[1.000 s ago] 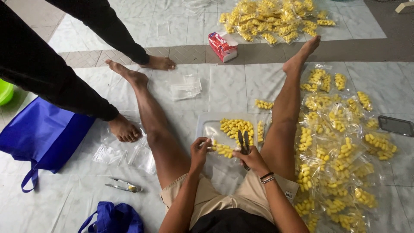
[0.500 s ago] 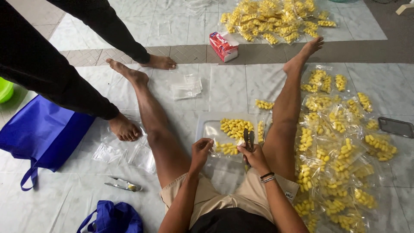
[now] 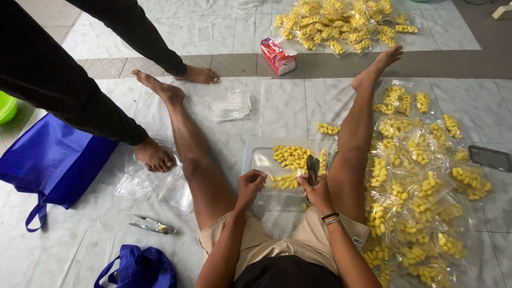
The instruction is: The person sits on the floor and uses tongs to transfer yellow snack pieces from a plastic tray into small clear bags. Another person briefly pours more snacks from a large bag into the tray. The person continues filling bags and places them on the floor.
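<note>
I sit on the floor with my legs spread. Between them lies a clear plastic tray (image 3: pixel 258 158) holding several small yellow pieces (image 3: pixel 291 157). My left hand (image 3: pixel 249 184) hovers at the tray's near edge, fingers curled over a few yellow pieces. My right hand (image 3: pixel 319 192) grips dark tongs (image 3: pixel 312 169) that point up over the tray's right side. I cannot tell whether the left hand actually holds a piece.
Many clear bags of yellow pieces (image 3: pixel 421 176) lie right of my right leg, with another heap (image 3: pixel 341 24) far ahead. A red-and-white box (image 3: pixel 277 55), empty bags (image 3: pixel 230 104), a phone (image 3: pixel 490 158), blue bags (image 3: pixel 50 162) and another person's feet (image 3: pixel 154 156) lie left.
My right hand has raised the tongs slightly, and both hands have shifted a little over the tray's near edge. The other person's legs stay put.
</note>
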